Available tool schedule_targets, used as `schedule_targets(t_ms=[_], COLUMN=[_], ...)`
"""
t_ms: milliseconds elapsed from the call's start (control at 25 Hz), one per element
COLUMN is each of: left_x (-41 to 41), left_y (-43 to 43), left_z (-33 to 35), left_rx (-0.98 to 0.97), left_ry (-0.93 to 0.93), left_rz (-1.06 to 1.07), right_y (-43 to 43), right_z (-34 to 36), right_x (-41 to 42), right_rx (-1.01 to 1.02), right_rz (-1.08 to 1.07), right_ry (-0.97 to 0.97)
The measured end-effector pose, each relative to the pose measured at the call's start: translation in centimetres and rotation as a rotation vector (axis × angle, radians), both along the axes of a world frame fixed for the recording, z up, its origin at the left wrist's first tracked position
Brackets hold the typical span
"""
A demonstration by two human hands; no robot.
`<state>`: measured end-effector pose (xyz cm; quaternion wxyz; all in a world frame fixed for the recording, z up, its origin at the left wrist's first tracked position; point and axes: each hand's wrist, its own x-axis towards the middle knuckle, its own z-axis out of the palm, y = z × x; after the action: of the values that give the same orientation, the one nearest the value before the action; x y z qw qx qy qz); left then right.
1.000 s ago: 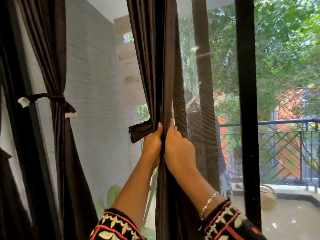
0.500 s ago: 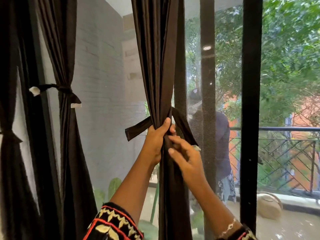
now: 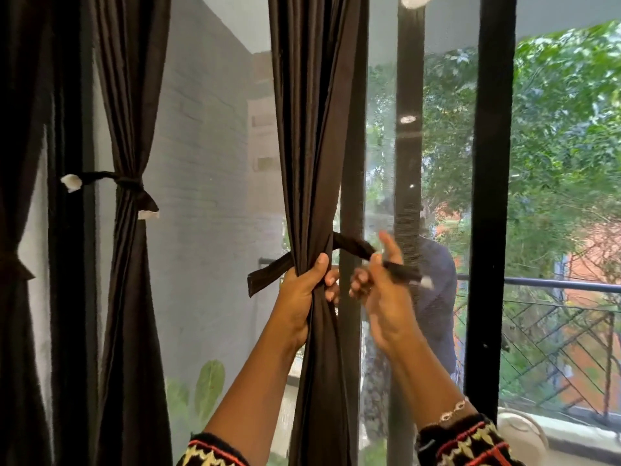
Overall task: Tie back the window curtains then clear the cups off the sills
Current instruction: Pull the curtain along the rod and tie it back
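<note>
A dark brown curtain (image 3: pixel 312 129) hangs gathered in the middle of the window. My left hand (image 3: pixel 302 294) is clenched around its bunched waist. A dark tie-back strap (image 3: pixel 353 245) loops behind the curtain; one end (image 3: pixel 265 279) sticks out to the left of my fist. My right hand (image 3: pixel 383 297) holds the other end, which has a white tip (image 3: pixel 425 281), out to the right of the curtain. No cup shows clearly in this view.
To the left, a second curtain (image 3: pixel 131 297) is tied with a knotted strap (image 3: pixel 127 185). A black window post (image 3: pixel 490 196) stands at right. Beyond the mesh screen are a grey wall, a railing (image 3: pixel 554 289), trees and a person in blue.
My right hand has drawn the strap's right end outward, away from the curtain. The view has tilted upward a little. My left hand keeps its hold on the gathered fabric.
</note>
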<state>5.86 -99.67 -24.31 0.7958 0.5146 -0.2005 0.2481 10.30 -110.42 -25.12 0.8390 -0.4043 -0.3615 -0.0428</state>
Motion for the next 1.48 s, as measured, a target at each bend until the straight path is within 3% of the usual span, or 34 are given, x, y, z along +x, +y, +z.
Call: schedule_targets(t_ms=[160,280,360,560,680,840,880,960,1080,1200,1320,1480], left_x=[-0.1,-0.6,-1.0,-0.6,-1.8,-4.8,-5.6,-6.7,-7.1,-6.5,-5.7,-5.3], left_y=[-0.2,-0.5,-0.7,0.2,1.1,1.3,1.2,0.7,-0.6,-1.3,-1.0,-0.2], left_z=[-0.4,-1.6,-1.9,-3.0,-3.6,-0.6,1.0,4.4,8.2,9.4,9.3,8.3], left_rx=[0.075,0.306,0.431,0.625,0.730,0.272,0.276,0.495,0.992,1.266,1.286,1.048], left_ry=[-0.003,-0.100,-0.220,-0.365,-0.386,-0.322,-0.351,-0.343,-0.047,0.150,0.203,0.107], left_rz=[0.393,0.662,0.729,0.788,0.723,0.768,0.830,0.895,0.900,0.908,0.953,0.866], right_y=[-0.6,-0.2,0.4,1.6,2.1,2.1,2.0,1.8,1.8,1.7,1.4,0.9], right_z=[1.8,2.2,2.3,1.7,1.8,1.6,1.5,1.2,1.0,0.9,0.3,-0.6], right_x=[-1.9,-3.6,-4.0,-4.7,-4.4,-3.9,-3.8,-3.6,-3.3,-3.6,-4.0,-4.1], right_rx=[0.131,0.073,0.005,-0.352,-0.315,-0.335,-0.356,-0.376,-0.397,-0.425,-0.387,-0.256], right_rz=[-0.053,-0.027,-0.007,-0.144,-0.314,-0.509,-0.559,-0.637,-0.779,-0.945,-1.029,-1.179], right_ry=[-0.150,-0.279,-0.362,-0.704,-0.704,-0.729,-0.757,-0.805,-0.890,-1.014,-1.158,-1.122])
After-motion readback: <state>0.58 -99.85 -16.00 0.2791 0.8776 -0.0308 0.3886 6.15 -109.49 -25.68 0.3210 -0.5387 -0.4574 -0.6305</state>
